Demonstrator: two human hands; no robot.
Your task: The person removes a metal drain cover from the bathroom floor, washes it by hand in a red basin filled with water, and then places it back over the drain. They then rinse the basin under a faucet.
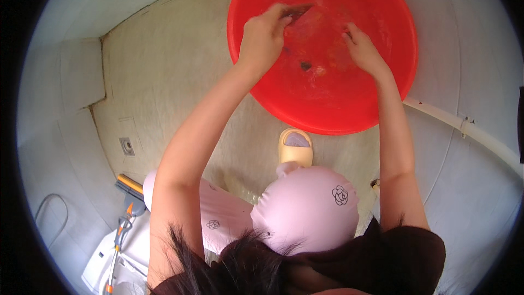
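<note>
A large round red plastic basin (311, 114) stands on the floor before me, with what looks like water inside. Over its left part, my left hand (266, 32) grips a dark, flat object (298, 10) too blurred to name. On the basin's right side, my right hand (364, 49) has its thumb and fingers together around something small and dark at the fingertips. Between and below both hands, a small dark lump (306, 66) lies in the basin near some pale, blurred bits.
A yellow slipper (295, 147) on my foot is just below the basin. A floor drain (127, 146) lies to the left. At lower left, a mop (123, 229) leans by a white plastic fixture (96, 260). A pale pipe (442, 116) runs along the right wall.
</note>
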